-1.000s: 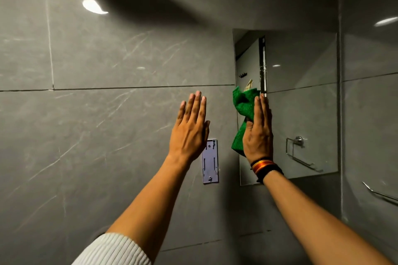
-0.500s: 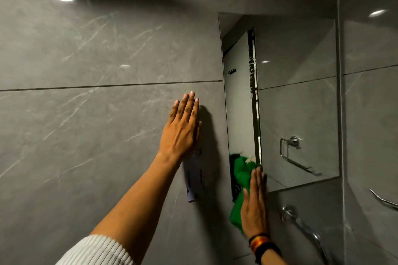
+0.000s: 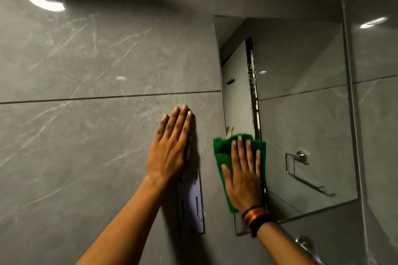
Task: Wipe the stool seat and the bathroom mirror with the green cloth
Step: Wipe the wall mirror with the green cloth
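The frameless bathroom mirror (image 3: 301,97) hangs on the grey tiled wall at right. My right hand (image 3: 244,176) lies flat with fingers spread, pressing the green cloth (image 3: 221,150) against the mirror's lower left part. The cloth sticks out above and to the left of my fingers. My left hand (image 3: 170,146) rests flat and empty on the wall tile just left of the mirror, fingers together. A striped band and a dark band sit on my right wrist. The stool is out of view.
A pale rectangular plate (image 3: 191,202) is fixed to the wall below my left hand. A chrome fitting (image 3: 305,243) shows under the mirror. The mirror reflects a metal towel holder (image 3: 301,165). A side wall (image 3: 377,135) meets the mirror wall at right.
My right hand swept the cloth down the mirror's left side to its bottom edge, then back up a little. My left hand stayed flat on the wall.
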Demonstrator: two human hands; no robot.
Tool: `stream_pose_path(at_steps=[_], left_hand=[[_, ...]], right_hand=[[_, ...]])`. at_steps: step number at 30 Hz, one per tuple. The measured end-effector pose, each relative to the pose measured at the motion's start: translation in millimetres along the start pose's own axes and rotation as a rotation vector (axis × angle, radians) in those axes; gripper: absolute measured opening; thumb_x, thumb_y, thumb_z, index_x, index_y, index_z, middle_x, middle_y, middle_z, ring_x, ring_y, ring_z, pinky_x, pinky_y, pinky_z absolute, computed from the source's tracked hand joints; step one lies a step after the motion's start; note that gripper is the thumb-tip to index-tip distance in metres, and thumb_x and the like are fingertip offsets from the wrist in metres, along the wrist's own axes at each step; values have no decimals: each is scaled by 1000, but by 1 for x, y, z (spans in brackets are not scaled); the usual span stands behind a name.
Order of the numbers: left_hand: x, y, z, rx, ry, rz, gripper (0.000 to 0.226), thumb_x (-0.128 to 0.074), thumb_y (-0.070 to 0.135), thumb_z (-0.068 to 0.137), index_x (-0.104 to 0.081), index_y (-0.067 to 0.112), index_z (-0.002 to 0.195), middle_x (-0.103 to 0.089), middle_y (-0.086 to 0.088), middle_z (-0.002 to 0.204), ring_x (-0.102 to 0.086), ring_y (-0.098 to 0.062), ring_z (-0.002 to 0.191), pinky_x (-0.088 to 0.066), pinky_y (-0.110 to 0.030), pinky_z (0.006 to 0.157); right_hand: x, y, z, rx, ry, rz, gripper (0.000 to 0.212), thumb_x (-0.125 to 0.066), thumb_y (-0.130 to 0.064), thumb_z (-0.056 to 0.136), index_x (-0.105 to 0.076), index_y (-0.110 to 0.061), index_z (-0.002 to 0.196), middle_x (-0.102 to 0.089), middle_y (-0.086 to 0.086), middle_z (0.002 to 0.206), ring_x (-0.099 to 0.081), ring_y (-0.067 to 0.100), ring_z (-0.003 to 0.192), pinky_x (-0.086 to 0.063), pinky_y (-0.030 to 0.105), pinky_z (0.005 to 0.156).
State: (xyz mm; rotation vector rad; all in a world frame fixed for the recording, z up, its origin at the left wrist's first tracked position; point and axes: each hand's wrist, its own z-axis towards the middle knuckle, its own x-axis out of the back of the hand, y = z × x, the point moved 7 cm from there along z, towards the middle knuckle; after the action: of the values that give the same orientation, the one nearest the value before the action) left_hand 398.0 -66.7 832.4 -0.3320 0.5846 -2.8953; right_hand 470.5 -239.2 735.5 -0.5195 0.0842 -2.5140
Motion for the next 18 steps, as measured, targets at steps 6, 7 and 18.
stream_pose_path(at_steps=[6, 7, 18], left_hand=[[0, 0, 0, -5, 29, 3, 69, -41, 28, 104, -19, 3, 165, -11, -17, 174, -6, -30, 162, -5, -48, 131], [0, 1, -1, -8, 30, 4, 68, -40, 28, 105, -19, 3, 165, -11, -17, 174, -6, -30, 162, -7, -48, 131], [-4, 1, -1, -29, 49, 4, 66, -37, 28, 104, -24, 3, 164, -16, -17, 173, -12, -31, 161, -12, -50, 130]], right_hand=[[62, -31, 174, 22, 212, 29, 62, -20, -47, 104, -5, -21, 158, -6, 1, 168, 0, 20, 154, -6, 53, 124], [73, -35, 202, 14, 233, 38, 62, -18, -48, 104, -7, -21, 158, -7, 1, 168, -2, 20, 154, -7, 53, 124], [117, -45, 319, 86, 270, 40, 63, -16, -48, 103, -5, -21, 158, -4, 2, 168, 0, 21, 154, 0, 51, 124]])
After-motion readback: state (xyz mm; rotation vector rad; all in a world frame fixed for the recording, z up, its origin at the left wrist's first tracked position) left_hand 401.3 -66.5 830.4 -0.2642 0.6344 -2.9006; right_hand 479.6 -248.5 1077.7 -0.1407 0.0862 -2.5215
